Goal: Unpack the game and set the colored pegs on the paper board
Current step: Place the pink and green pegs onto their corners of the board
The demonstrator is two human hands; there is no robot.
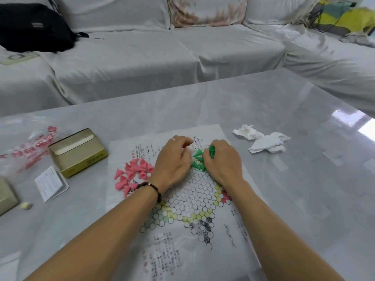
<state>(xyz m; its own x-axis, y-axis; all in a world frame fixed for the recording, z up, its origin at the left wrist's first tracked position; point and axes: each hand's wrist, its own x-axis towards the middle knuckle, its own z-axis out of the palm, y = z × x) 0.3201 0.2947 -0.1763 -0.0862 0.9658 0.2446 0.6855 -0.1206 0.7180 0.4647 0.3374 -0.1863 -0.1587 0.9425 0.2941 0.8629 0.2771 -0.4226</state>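
The paper board (188, 199), printed with a star of circles, lies flat on the table in front of me. Several pink pegs (134, 173) lie in a loose pile on its left side. Green pegs (197, 159) sit at the far point of the star, between my hands. My left hand (172, 161) rests on the board with fingers curled beside the green pegs; whether it holds one is hidden. My right hand (221, 159) grips several green pegs, some sticking out above its fingers.
An open gold box (78, 151) stands left of the board, with a folded leaflet (51, 183) and a printed plastic bag (26, 147) near it. Another gold box part (7, 196) sits at the left edge. Crumpled tissues (263, 140) lie to the right. A sofa is behind the table.
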